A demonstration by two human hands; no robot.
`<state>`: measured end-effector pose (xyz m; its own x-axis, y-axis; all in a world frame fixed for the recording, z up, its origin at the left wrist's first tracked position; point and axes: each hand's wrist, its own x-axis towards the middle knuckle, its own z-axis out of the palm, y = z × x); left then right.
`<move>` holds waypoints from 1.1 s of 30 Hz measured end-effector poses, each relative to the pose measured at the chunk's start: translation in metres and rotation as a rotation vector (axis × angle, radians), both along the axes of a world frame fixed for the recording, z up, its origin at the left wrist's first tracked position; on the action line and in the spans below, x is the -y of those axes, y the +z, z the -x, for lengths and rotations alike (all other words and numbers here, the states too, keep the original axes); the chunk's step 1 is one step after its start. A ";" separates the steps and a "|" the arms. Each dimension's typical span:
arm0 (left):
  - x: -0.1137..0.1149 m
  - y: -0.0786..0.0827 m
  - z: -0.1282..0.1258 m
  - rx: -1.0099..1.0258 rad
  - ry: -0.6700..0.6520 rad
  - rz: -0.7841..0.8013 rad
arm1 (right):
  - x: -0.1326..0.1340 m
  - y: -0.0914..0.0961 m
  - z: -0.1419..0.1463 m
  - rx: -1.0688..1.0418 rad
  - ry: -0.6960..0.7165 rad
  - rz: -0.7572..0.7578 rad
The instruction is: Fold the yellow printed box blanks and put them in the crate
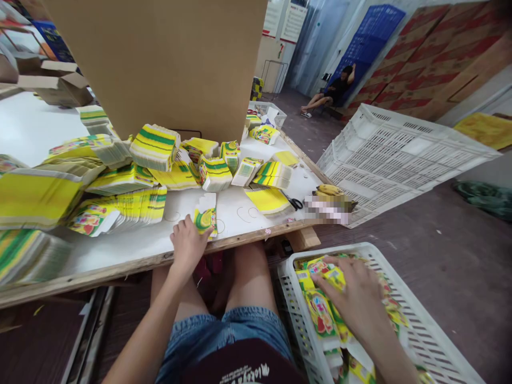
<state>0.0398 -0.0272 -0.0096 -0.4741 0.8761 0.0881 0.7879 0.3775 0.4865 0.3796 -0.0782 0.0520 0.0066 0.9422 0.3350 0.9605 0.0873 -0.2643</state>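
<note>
At the table's front edge my left hand (190, 242) holds a small yellow and green carton (205, 218), its thumb over the carton's lower part and white flaps showing at the top. My right hand (356, 290) is over the white plastic basket (416, 304) at the lower right, fingers apart. Under it lie several filled-out cartons (321, 314) with fruit pictures; whether the fingertips touch them is hard to tell. Bundles of flat cartons (155, 146) are heaped across the table beyond my left hand.
Black-handled scissors (296, 204) and bananas (330, 191) lie at the table's right corner. A big cardboard sheet (160, 64) stands behind the bundles. White crates (400, 154) are stacked at the right. A person (338, 88) sits at the back near blue crates (366, 42).
</note>
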 end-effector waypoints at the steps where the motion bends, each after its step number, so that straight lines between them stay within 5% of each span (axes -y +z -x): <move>1: -0.005 -0.004 0.008 -0.024 0.026 0.046 | 0.001 -0.005 0.004 -0.025 0.040 0.046; 7: -0.017 -0.015 0.029 0.079 0.045 0.117 | -0.001 -0.017 0.066 -0.296 0.283 0.272; 11: -0.011 0.000 0.028 0.238 -0.004 0.035 | -0.004 -0.007 0.094 -0.466 0.394 0.267; 16: 0.036 0.037 -0.017 0.430 -0.202 -0.171 | -0.003 0.001 0.120 -0.553 0.494 0.009; 18: 0.058 0.046 -0.040 0.687 -0.422 -0.270 | -0.002 0.000 0.129 -0.557 0.526 -0.022; 20: 0.074 0.048 -0.057 0.804 -0.467 -0.293 | -0.001 -0.003 0.134 -0.614 0.526 0.007; 24: 0.086 0.040 -0.068 0.938 -0.436 -0.208 | 0.002 -0.006 0.132 -0.767 0.399 0.058; 28: 0.084 0.035 -0.064 1.354 -0.602 -0.033 | 0.006 -0.004 0.130 -0.929 0.357 0.095; 33: 0.081 0.029 -0.070 1.740 -0.610 0.070 | 0.011 -0.003 0.137 -1.047 0.374 0.149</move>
